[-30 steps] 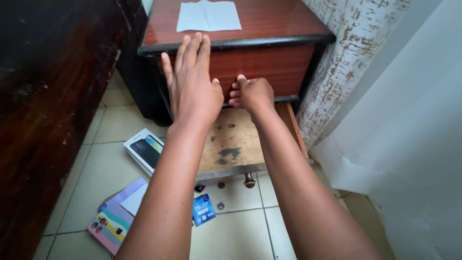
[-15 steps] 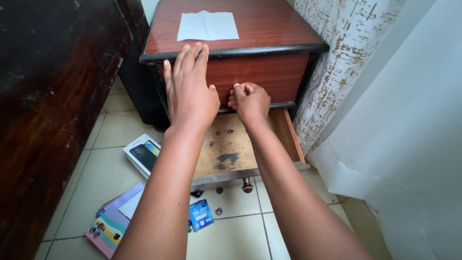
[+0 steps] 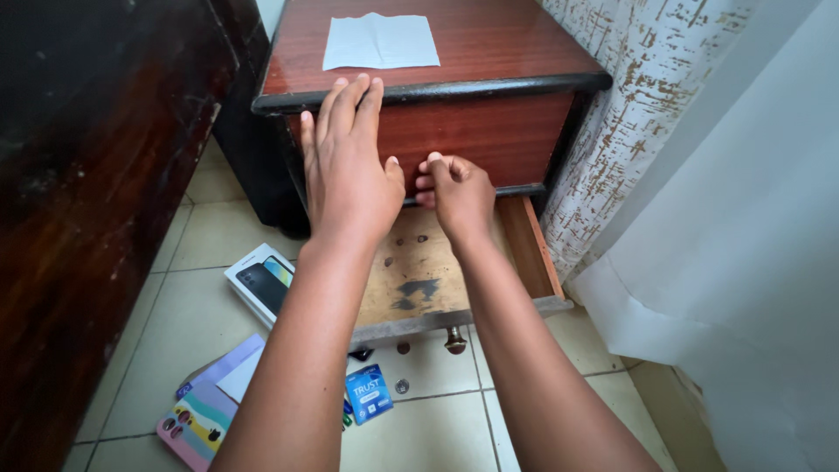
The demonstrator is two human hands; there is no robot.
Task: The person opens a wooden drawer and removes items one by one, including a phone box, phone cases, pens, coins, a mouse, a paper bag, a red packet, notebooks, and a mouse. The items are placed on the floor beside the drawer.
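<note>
Head view: I look down my two forearms at a small reddish-brown wooden bedside cabinet (image 3: 472, 52) with a dark moulded top edge. My left hand (image 3: 350, 170) lies flat and spread against the upper drawer's reddish wooden front panel (image 3: 489, 135), fingertips up at the dark edge. My right hand (image 3: 459, 192) is curled just beside it, fingers pinched together at the bottom lip of that panel; whether they grip the lip or only press on it, I cannot tell. Below both hands the lower drawer of pale, stained wood (image 3: 419, 271) stands pulled out and bare, its small metal knob (image 3: 454, 339) toward me.

A white sheet of paper (image 3: 380, 41) lies on the cabinet top beyond my left fingertips. On the tiled floor under my left forearm lie a white phone box (image 3: 258, 281), a pastel striped phone case (image 3: 197, 421) and a small blue foil packet (image 3: 368, 393).

My guess at the risk: the right fingers sit right in the seam between panel and open drawer, so a sudden shift of either could pinch them, and my forearms could knock the lower drawer.
</note>
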